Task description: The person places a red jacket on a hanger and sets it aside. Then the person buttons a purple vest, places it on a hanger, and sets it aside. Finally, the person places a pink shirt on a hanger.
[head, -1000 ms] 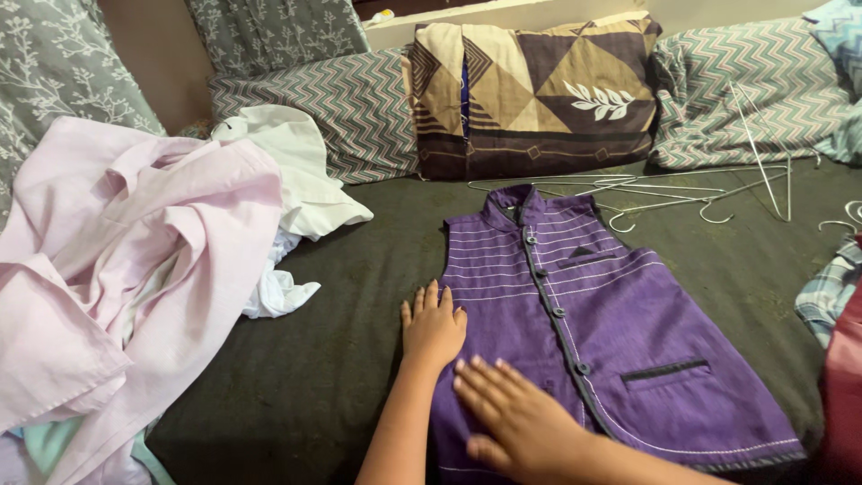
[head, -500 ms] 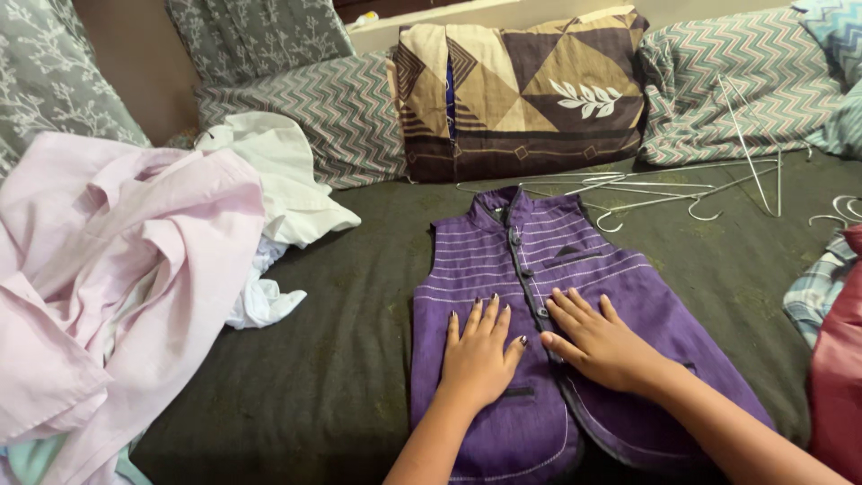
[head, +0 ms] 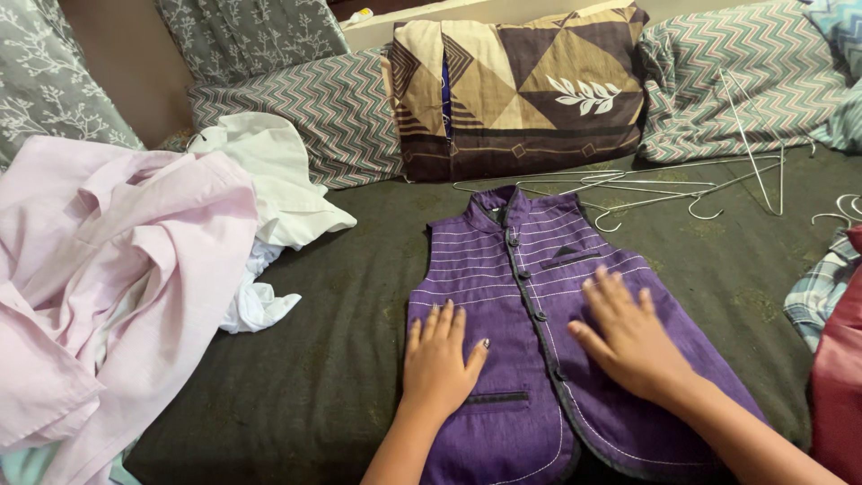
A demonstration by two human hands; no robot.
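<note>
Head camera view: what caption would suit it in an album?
Both hands, left hand and right hand, lie flat on a buttoned purple vest spread on a dark bedcover.

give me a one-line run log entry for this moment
left hand: flat on purple striped sleeveless vest | right hand: flat on vest | vest: buttoned, lying on dark green bedspread

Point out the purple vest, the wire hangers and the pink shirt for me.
purple vest (head: 485,269): head view, on its chest panel left of the buttons.
wire hangers (head: 646,190): head view, on the crossed wires.
pink shirt (head: 135,260): head view, on its crumpled middle.
</note>
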